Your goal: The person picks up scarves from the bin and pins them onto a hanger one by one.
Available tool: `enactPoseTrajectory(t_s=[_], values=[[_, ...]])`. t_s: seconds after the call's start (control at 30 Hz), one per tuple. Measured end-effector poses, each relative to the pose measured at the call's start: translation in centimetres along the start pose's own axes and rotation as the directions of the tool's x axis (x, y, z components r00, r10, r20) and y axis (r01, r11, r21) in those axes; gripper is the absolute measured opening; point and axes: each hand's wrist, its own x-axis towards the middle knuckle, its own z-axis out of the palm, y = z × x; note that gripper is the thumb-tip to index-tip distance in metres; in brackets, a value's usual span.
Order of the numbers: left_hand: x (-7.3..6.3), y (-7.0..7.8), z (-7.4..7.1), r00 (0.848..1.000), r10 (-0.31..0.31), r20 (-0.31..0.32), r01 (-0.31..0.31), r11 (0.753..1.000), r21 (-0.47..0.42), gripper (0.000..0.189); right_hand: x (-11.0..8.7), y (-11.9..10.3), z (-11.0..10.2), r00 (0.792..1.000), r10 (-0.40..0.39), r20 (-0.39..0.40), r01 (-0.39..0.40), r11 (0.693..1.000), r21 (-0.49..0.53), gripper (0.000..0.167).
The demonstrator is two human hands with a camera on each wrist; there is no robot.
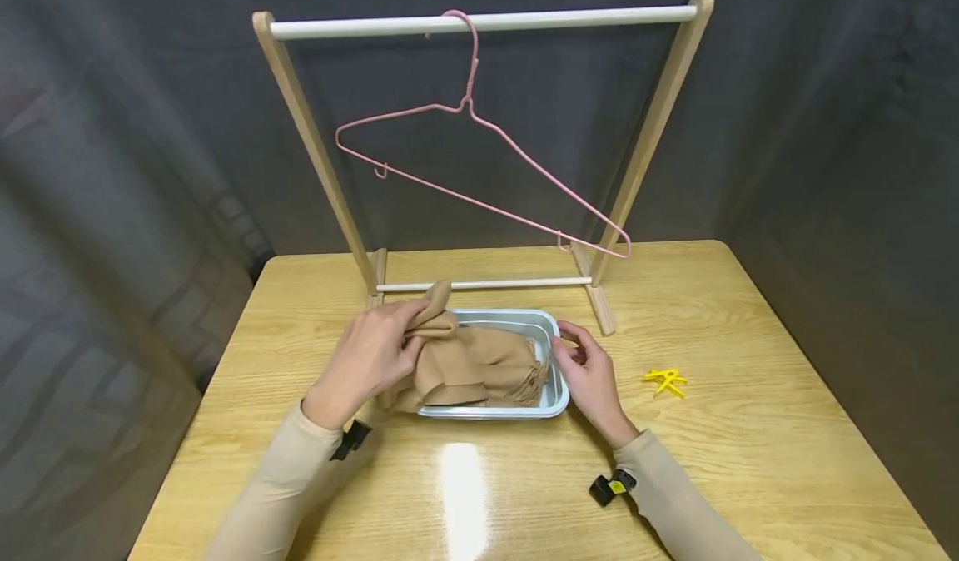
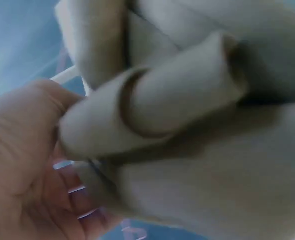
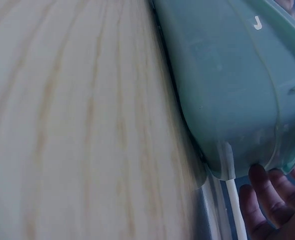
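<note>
A folded tan scarf point(image 1: 490, 361) with a fringe at its right end lies in a light blue plastic basin point(image 1: 556, 403). My left hand point(image 1: 372, 353) pinches a fold of the scarf between thumb and fingers above the basin's left end. Part of the cloth hangs over that end. In the left wrist view, the rolled scarf fold point(image 2: 157, 105) sits close against the hand point(image 2: 27, 165). My right hand point(image 1: 592, 374) is at the basin's right end, with thumb and fingertips at the rim. The right wrist view shows its fingers point(image 3: 270, 197) against the outer wall.
Behind the basin stands a wooden rack with a white top bar point(image 1: 569, 18). A pink wire hanger point(image 1: 517, 149) hangs from it. Yellow clips point(image 1: 665, 380) lie on the wooden table point(image 1: 749, 461) to the right. Dark curtains point(image 1: 847, 128) surround the table.
</note>
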Motion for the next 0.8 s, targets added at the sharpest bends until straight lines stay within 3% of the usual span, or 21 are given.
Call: enactPoseTrajectory(t_s=[0.1,0.2,0.33,0.43,0.53,0.7,0.8], values=[[0.0,0.0,1.5,0.999,0.007,0.034,-0.007,1.000,0.003,0.050,0.0,-0.1,0.0,1.000,0.007,-0.009,-0.007,1.000,-0.010,0.031],[-0.3,-0.2,1.3,0.992,-0.005,0.123,0.014,0.997,-0.070,0.063,0.0,-0.2,0.0,1.000,0.014,-0.007,-0.014,1.000,-0.016,0.032],[-1.1,-1.0,-0.3,0.954,-0.003,0.299,0.076,0.969,-0.234,0.100,-0.1,-0.3,0.0,1.000,0.014,-0.002,-0.014,1.000,-0.024,0.032],[-1.8,-1.5,-1.1,0.927,0.010,0.376,0.106,0.952,-0.286,0.119,-0.1,-0.4,0.0,1.000,0.008,-0.008,-0.008,1.000,-0.029,0.032],[-2.1,-1.7,-0.8,0.931,0.008,0.366,0.099,0.957,-0.273,0.114,0.0,-0.4,0.0,1.000,0.003,-0.014,-0.004,0.999,-0.035,0.031],[-2.6,-1.8,0.6,0.968,0.014,0.249,0.040,0.977,-0.211,0.091,0.0,-0.4,0.0,1.000,0.006,-0.005,-0.006,0.999,-0.035,0.032],[-2.8,-1.7,1.2,0.980,0.031,0.197,0.005,0.984,-0.180,0.082,0.0,-0.3,0.0,1.000,0.014,-0.002,-0.014,0.999,-0.031,0.031]])
